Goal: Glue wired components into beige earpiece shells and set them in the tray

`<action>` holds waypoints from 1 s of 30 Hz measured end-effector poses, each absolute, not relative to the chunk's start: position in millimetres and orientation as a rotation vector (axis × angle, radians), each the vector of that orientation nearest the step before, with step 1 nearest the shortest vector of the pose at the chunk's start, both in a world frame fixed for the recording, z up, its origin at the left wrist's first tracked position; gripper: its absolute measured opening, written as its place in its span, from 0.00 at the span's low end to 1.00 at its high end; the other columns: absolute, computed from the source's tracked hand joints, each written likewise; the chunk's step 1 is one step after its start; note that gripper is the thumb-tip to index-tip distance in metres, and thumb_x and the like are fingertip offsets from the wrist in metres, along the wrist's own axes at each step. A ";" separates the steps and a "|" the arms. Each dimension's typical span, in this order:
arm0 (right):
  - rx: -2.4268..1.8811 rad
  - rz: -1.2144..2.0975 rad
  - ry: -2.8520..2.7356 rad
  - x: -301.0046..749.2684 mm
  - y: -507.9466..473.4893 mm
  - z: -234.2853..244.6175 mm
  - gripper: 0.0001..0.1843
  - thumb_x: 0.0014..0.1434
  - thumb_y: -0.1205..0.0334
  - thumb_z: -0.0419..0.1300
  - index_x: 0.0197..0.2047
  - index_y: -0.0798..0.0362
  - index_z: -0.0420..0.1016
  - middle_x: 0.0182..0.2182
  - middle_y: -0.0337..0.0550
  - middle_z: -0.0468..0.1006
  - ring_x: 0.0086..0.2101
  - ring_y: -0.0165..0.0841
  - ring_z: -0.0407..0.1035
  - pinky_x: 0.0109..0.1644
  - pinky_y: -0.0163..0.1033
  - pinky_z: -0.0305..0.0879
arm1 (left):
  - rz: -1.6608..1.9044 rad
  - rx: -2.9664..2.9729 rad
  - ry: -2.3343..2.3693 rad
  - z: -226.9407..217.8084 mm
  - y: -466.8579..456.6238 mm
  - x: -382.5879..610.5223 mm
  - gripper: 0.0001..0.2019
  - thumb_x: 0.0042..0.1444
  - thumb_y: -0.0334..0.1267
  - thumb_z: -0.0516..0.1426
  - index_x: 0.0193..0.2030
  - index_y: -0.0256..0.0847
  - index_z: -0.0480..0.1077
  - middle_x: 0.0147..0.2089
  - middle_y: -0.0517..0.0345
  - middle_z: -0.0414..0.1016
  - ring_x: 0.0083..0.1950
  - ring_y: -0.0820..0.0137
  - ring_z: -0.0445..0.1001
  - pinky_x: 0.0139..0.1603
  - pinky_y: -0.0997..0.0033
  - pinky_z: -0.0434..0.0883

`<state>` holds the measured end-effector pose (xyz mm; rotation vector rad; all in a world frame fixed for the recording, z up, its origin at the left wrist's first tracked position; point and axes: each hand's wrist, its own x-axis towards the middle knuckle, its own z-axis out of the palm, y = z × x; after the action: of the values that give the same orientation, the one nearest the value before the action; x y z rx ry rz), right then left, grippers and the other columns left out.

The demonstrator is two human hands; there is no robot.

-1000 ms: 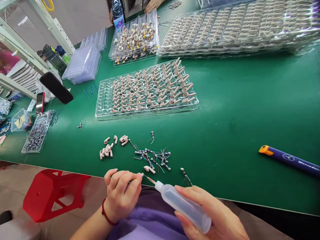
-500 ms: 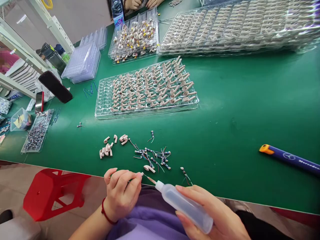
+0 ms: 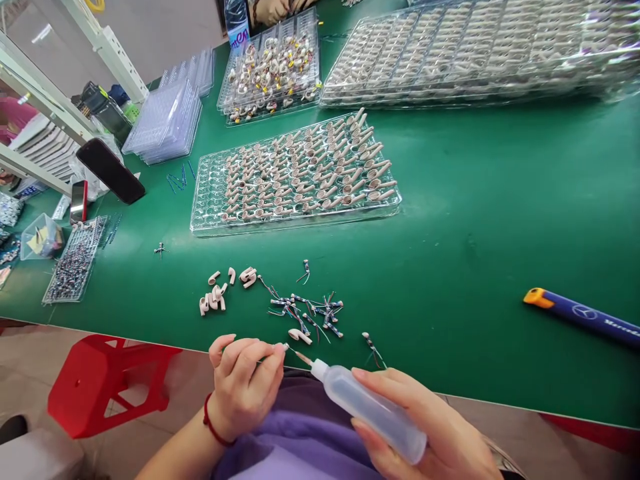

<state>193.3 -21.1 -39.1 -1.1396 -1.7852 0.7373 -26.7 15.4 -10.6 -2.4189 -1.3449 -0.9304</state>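
My left hand is closed in a pinch on a small white-tipped part, most of it hidden by the fingers. My right hand wraps round a translucent needle-tip squeeze bottle, held tilted. Its thin needle points at the end of the small part; whether they touch I cannot tell. Just beyond the hands, one pale earbud shell lies near several small wired circuit pieces. More curved pale shells are grouped to the left.
A clear tray holds rows of pale shells. Behind it stand a tray of wired parts and long stacked trays. A blue cutter with orange end lies right. A phone and red stool are left. Another person's hand shows at the top.
The hands, the small part and the bottle keep nearly the same position. The whole view has shifted very slightly.
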 end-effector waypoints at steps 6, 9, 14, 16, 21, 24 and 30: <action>-1.117 0.690 -1.814 195.0 -20.5 -40.3 0.19 0.61 0.67 0.56 0.56 0.51 0.65 0.37 0.46 0.78 0.34 0.36 0.75 0.33 0.37 0.72 | -0.955 -2.418 -1.340 -13.1 14.8 -26.6 0.08 0.51 0.26 0.65 0.36 0.41 0.76 0.31 0.61 0.78 0.36 0.71 0.73 0.52 0.63 0.61; -1.119 0.702 -1.823 195.0 -21.3 -41.7 0.19 0.61 0.67 0.57 0.55 0.51 0.66 0.38 0.46 0.79 0.34 0.36 0.75 0.33 0.37 0.72 | -0.954 -2.416 -1.345 -12.7 14.8 -26.2 0.08 0.51 0.26 0.65 0.36 0.41 0.76 0.30 0.61 0.78 0.36 0.72 0.73 0.52 0.63 0.62; -1.121 0.669 -1.831 194.1 -21.6 -42.5 0.19 0.61 0.67 0.56 0.56 0.52 0.65 0.38 0.48 0.79 0.35 0.37 0.75 0.33 0.38 0.72 | -0.947 -2.423 -1.340 -11.9 15.0 -26.4 0.08 0.51 0.26 0.65 0.36 0.41 0.76 0.31 0.61 0.78 0.36 0.72 0.73 0.52 0.63 0.61; -1.144 0.668 -1.849 194.7 -22.5 -42.7 0.19 0.62 0.66 0.56 0.56 0.51 0.64 0.37 0.48 0.79 0.35 0.38 0.76 0.33 0.39 0.72 | -0.949 -2.426 -1.340 -11.9 14.9 -26.8 0.08 0.51 0.26 0.65 0.37 0.41 0.76 0.31 0.61 0.78 0.36 0.71 0.73 0.52 0.63 0.61; -1.208 0.597 -1.794 200.8 -27.9 -41.7 0.17 0.62 0.59 0.57 0.54 0.51 0.66 0.38 0.48 0.79 0.33 0.37 0.77 0.35 0.37 0.74 | -0.944 -2.422 -1.353 -12.4 14.8 -26.8 0.07 0.51 0.26 0.65 0.36 0.41 0.76 0.30 0.60 0.78 0.36 0.71 0.73 0.51 0.62 0.61; -1.298 0.639 -1.627 205.5 -24.6 -36.7 0.20 0.61 0.54 0.59 0.56 0.49 0.67 0.42 0.48 0.79 0.35 0.37 0.77 0.35 0.36 0.74 | -0.948 -2.422 -1.356 -13.0 15.2 -27.2 0.08 0.52 0.26 0.65 0.37 0.41 0.76 0.30 0.60 0.78 0.36 0.71 0.73 0.52 0.62 0.61; -1.391 0.744 -1.300 213.5 17.3 -24.0 0.21 0.55 0.53 0.64 0.51 0.45 0.67 0.46 0.47 0.78 0.46 0.41 0.74 0.48 0.44 0.72 | -1.038 -2.512 -1.374 -5.1 12.1 -31.3 0.10 0.54 0.26 0.62 0.42 0.42 0.76 0.34 0.57 0.79 0.40 0.68 0.74 0.49 0.64 0.65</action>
<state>213.5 17.3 -24.0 -1.3914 -1.3000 0.7440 -31.3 12.1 -5.1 -2.5124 -1.3740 -1.0380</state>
